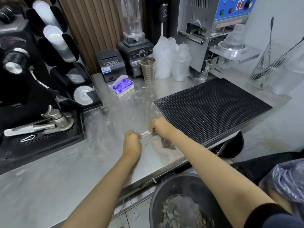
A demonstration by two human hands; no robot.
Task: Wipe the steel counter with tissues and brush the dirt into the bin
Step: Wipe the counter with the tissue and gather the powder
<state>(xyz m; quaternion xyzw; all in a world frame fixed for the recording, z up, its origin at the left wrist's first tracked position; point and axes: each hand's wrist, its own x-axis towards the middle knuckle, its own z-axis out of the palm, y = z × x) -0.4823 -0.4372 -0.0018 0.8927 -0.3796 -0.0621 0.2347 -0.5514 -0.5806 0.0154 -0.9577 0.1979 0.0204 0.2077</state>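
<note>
A small folded white tissue (145, 133) is stretched between my left hand (132, 142) and my right hand (162, 127), each pinching one end just above the steel counter (65, 170). Right below my right hand lies a pale pile of powdery dirt (162, 148) near the counter's front edge. A dark round bin (166, 191) holding used tissues stands on the floor under that edge. The purple-and-white tissue box (120, 87) sits further back on the counter.
A black rubber bar mat (212, 109) lies right of my hands. An espresso machine with drip tray (41, 129) fills the left. At the back stand a receipt printer (110, 64), blender (135, 46), used cup (147, 69), plastic cups and a cup sealer (213, 27).
</note>
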